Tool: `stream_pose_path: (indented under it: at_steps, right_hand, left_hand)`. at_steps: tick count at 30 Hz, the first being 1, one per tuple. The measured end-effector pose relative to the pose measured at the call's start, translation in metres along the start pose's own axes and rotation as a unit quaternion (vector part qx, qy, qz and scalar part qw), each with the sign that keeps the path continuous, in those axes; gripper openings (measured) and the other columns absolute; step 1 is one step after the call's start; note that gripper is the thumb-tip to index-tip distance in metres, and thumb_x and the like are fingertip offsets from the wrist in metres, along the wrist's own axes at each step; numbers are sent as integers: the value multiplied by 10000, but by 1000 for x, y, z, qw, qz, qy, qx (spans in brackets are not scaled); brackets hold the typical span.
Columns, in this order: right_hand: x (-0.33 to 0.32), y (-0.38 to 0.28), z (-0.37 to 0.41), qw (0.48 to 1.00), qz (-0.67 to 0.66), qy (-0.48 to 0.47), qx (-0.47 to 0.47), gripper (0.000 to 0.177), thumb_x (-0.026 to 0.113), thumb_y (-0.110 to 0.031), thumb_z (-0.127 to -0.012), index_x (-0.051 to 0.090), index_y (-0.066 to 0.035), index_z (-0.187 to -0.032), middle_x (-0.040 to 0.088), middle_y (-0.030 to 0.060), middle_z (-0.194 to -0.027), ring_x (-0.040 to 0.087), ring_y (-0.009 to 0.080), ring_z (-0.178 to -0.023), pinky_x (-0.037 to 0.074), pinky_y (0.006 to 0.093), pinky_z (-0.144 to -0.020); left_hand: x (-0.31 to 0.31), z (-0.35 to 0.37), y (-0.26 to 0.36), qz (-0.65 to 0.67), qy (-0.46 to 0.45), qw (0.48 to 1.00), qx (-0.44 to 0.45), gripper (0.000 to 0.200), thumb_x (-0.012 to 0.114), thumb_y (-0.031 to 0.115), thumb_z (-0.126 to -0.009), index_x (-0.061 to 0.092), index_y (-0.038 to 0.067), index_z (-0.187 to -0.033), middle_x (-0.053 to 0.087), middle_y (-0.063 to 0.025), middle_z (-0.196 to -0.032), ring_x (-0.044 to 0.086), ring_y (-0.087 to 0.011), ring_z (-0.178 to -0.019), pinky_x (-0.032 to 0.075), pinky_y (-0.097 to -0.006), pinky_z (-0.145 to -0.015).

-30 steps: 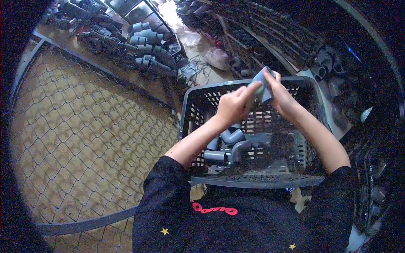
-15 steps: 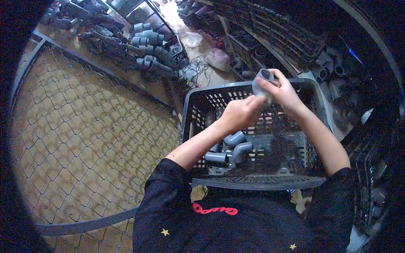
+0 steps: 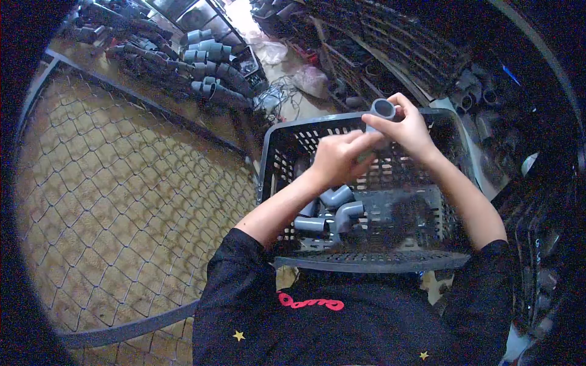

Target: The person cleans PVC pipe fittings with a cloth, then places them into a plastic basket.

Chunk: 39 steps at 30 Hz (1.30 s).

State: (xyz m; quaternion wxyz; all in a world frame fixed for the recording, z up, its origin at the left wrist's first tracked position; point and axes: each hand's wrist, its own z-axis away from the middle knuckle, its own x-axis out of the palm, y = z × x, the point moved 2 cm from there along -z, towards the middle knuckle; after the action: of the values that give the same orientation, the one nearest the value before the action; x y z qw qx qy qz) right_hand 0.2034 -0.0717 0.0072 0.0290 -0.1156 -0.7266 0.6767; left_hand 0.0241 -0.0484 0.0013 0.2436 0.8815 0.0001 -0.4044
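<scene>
My right hand [image 3: 413, 133] grips a grey plastic pipe fitting [image 3: 383, 110] above the far rim of a black crate [image 3: 372, 265]. The fitting's round open end faces up toward me; its lower part is partly hidden by my hands. Close against its lower side is my left hand [image 3: 340, 157], fingers curled with the index finger stretched toward the fitting. A small greenish thing may be between these fingers, but blur hides what it is. Inside the crate, at the left, lie several grey elbow fittings [image 3: 350, 215].
A chain-link mesh panel [image 3: 134, 201] in a metal frame stands left of the crate. Stacked grey pipe fittings [image 3: 207, 52] lie beyond it. Dark racks [image 3: 390, 43] line the back right. A plastic bag [image 3: 310, 81] and tangled cord [image 3: 278, 97] lie on the floor behind.
My left hand has shifted slightly left, its index finger now straighter. The fitting in my right hand has tilted so its open end shows more fully. The view has shifted slightly.
</scene>
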Motion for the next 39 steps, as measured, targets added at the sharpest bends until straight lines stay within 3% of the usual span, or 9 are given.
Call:
stream_pose_path:
  at_steps: [4,11,18,23,26,30,34,35,39]
  right_hand:
    - [-2,-6,1,999,19,-8,33,325,822,-300,-781,628,-75,-912,633,-29,-804,554,37,-701,450,205,-616]
    - [3,-13,9,992,114,-31,38,396,751,-457,-815,691,-66,-846,640,-37,-751,555,57,-700,458,241,-657]
    - [6,7,5,971,-9,-172,168,475,627,-595,-869,624,-121,-857,579,-48,-824,489,61,-742,398,245,-659]
    - [6,-13,13,950,-109,-154,249,540,650,-595,-851,576,-80,-995,579,9,-914,525,85,-811,439,264,-737]
    - [6,-8,10,977,-41,-151,145,512,665,-585,-845,586,-86,-928,583,-5,-854,529,73,-752,438,245,-673]
    - [-2,-1,4,976,24,-160,146,457,689,-562,-838,576,-120,-809,561,-48,-732,504,50,-659,400,212,-602]
    - [-3,-14,12,911,-247,-190,272,402,584,-477,-914,605,-88,-1010,621,2,-924,564,82,-746,444,207,-637]
    - [-11,-9,7,896,-216,-244,301,385,496,-451,-943,603,-94,-1043,641,13,-918,623,130,-825,530,317,-721]
    - [-6,10,-3,939,-207,-186,199,429,559,-486,-924,586,-124,-1154,635,41,-1054,616,118,-886,518,342,-708]
  left_hand:
    - [-7,-7,-7,-65,41,997,11,373,678,154,-730,643,174,-1102,603,-44,-725,623,-263,-592,510,-387,-512]
    - [-9,-3,-1,9,-44,997,61,495,671,91,-671,636,124,-1164,691,-97,-889,675,-282,-701,544,-374,-595]
    - [1,-1,-1,46,-23,997,55,442,618,89,-763,584,154,-1199,681,-88,-911,673,-300,-714,542,-399,-556]
    - [1,-4,-1,13,-1,998,58,454,623,90,-762,581,156,-1209,684,-87,-918,672,-299,-701,541,-391,-559]
    - [7,-1,2,64,-9,997,41,465,644,81,-745,601,161,-1201,691,-98,-938,680,-300,-737,552,-385,-595]
    - [0,-2,10,63,-98,993,35,450,657,76,-741,635,173,-1180,705,-105,-963,694,-312,-788,566,-383,-637]
    - [-11,-6,-1,-20,-140,990,-25,468,625,78,-757,606,169,-1216,701,-119,-998,693,-325,-825,565,-399,-677]
    - [-13,-6,-5,1,-101,994,-33,471,613,62,-760,601,159,-1221,695,-133,-1022,689,-334,-864,560,-404,-718]
    - [-20,-9,-11,72,-55,992,-85,510,565,11,-776,574,124,-1272,677,-177,-1080,676,-344,-974,530,-382,-825]
